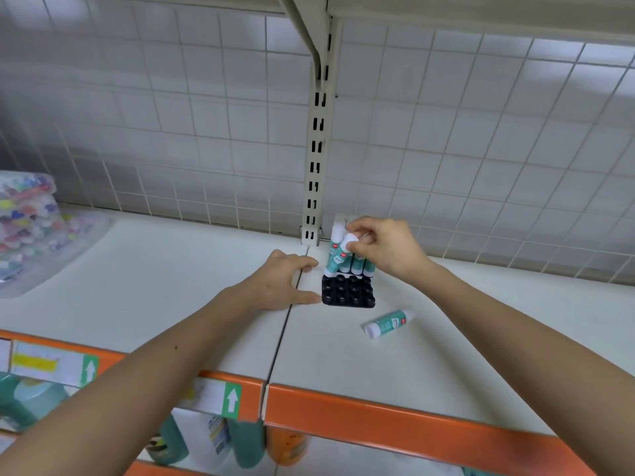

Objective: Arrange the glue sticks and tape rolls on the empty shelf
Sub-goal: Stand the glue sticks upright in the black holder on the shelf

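Note:
A black holder tray (348, 294) with round sockets sits on the white shelf (192, 290) near the back upright. Several green-and-white glue sticks (357, 266) stand in its far row. My right hand (385, 247) pinches the white cap of another glue stick (338, 256), tilted, its base at the tray's left rear corner. My left hand (281, 283) rests on the shelf with thumb and fingers against the tray's left side. One glue stick (388, 322) lies on its side to the right, in front of the tray. No tape rolls show.
A clear plastic tub (31, 228) of colourful small items stands at the shelf's left. A slotted metal upright (314, 159) and wire grid back the shelf. An orange price rail (395, 422) edges the front; bottles hang or stand on the level below.

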`<action>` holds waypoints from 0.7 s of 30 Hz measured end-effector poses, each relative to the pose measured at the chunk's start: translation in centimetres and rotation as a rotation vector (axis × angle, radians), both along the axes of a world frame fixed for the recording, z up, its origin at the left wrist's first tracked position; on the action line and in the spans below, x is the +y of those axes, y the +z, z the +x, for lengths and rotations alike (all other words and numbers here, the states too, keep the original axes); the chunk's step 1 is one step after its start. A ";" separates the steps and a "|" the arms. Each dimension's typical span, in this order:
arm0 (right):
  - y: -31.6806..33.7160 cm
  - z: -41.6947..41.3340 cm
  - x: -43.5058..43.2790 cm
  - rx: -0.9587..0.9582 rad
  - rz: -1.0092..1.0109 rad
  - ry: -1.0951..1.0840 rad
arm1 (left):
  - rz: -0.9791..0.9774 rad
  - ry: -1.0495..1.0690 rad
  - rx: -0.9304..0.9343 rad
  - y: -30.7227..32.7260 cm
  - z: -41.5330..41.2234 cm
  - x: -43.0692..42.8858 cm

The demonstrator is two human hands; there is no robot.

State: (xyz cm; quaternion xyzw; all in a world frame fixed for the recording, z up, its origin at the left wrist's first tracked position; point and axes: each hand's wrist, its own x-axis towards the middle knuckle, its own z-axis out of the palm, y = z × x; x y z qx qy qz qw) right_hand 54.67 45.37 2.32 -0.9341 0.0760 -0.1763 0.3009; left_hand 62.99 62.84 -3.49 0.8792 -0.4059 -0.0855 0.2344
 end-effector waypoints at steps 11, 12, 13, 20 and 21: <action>1.0 1.8 0.7 0.108 -0.196 0.059 | 0.030 -0.239 -0.301 -0.7 -1.3 0.6; 1.0 1.8 0.8 0.117 -0.202 0.061 | 0.033 -0.232 -0.293 -0.8 -1.2 0.6; 1.0 2.0 0.9 0.122 -0.215 0.062 | 0.031 -0.230 -0.286 -0.8 -1.2 0.5; 0.3 3.3 1.3 0.158 -0.422 0.112 | 0.085 -0.254 -0.293 -0.5 -0.9 0.8; 0.2 3.3 1.3 0.149 -0.437 0.118 | 0.100 -0.257 -0.295 -0.4 -0.9 0.8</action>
